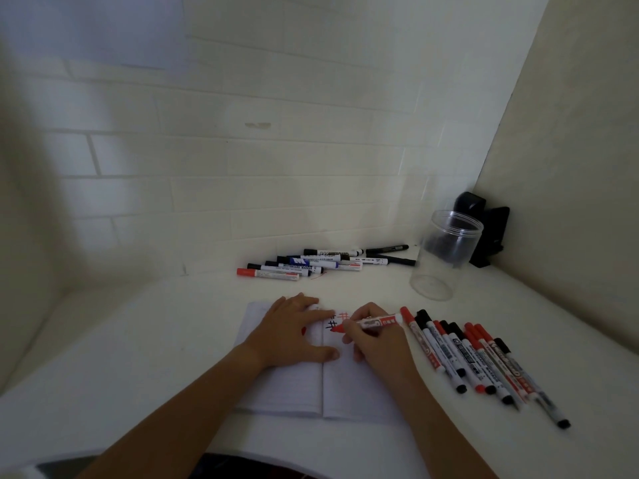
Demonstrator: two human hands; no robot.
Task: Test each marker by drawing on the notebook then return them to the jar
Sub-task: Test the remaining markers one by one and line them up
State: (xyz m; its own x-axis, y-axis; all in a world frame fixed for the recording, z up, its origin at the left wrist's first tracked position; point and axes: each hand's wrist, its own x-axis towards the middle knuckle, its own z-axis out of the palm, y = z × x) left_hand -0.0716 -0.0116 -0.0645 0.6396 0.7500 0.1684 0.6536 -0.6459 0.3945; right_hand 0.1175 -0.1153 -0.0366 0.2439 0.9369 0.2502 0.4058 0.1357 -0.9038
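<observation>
An open lined notebook (297, 388) lies on the white table in front of me. My left hand (294, 333) lies flat on its left page, fingers spread. My right hand (373, 340) grips a red marker (377, 322), its tip on the right page by red and black hash marks (337, 319). A row of several red and black markers (473, 357) lies right of the notebook. Another pile of markers (311, 264) sits by the back wall. The clear plastic jar (444, 254) stands at the back right, with no marker visible in it.
A black device (484, 229) stands in the corner behind the jar. Tiled wall runs along the back and a plain wall closes the right side. The white table (173, 323) extends left of the notebook.
</observation>
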